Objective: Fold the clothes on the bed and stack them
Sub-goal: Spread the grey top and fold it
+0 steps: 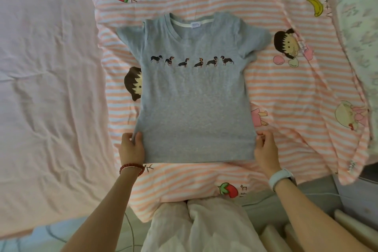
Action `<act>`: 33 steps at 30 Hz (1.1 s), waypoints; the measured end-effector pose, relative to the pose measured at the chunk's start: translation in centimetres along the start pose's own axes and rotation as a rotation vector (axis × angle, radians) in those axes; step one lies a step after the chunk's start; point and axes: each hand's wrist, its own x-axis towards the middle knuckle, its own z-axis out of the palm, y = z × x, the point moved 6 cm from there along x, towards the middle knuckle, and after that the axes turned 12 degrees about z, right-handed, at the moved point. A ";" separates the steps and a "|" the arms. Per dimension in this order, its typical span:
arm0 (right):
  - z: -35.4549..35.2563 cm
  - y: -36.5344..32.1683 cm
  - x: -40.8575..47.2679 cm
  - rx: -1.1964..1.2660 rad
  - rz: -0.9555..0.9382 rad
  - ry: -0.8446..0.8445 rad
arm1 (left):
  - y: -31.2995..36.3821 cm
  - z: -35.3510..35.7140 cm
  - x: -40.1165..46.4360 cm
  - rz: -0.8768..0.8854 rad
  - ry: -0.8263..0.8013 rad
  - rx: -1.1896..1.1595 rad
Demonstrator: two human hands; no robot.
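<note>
White trousers (204, 227) on the person's legs fill the bottom edge, closest of all. Beyond them spreads the bed (47, 88) with its pale pink sheet, and over its middle and right lies a pink-and-white striped cover (286, 92) printed with cartoon children, a watermelon, a banana and a strawberry. On that cover a grey shirt (194, 108) lies flat, front up, collar away from the person, sleeves spread, with a row of six small dogs across the chest. Left hand (132, 146) pinches the shirt's lower left corner, thumb on top and fingers curled under the hem. Right hand (266, 149) grips the lower right corner the same way. A red bead bracelet (132, 166) circles the left wrist; a pale watch (281, 177) sits on the right.
</note>
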 end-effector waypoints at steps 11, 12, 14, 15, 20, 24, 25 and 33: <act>-1.2 -3.7 1.3 -0.202 -0.181 0.146 | 5.6 3.7 -0.8 0.333 -0.059 0.528; -1.6 -5.2 1.9 -0.129 -0.213 0.152 | 7.1 4.9 -0.4 0.406 -0.095 0.531; -2.1 -7.7 3.9 0.058 -0.188 0.137 | 10.2 7.4 0.5 0.525 -0.161 0.537; -2.3 -8.8 5.4 0.163 -0.135 0.119 | 11.7 8.8 1.0 0.576 -0.199 0.538; -1.3 -12.3 14.1 0.648 0.235 -0.067 | 17.0 16.1 2.5 0.795 -0.400 0.584; 0.0 -14.9 19.1 0.732 0.289 -0.254 | 19.1 19.9 4.4 0.902 -0.435 0.657; 0.2 -15.4 19.9 0.718 0.270 -0.297 | 19.5 20.5 5.1 0.928 -0.438 0.687; -2.4 -19.4 21.5 0.370 -0.174 -0.152 | 21.7 23.9 8.7 1.019 -0.497 0.754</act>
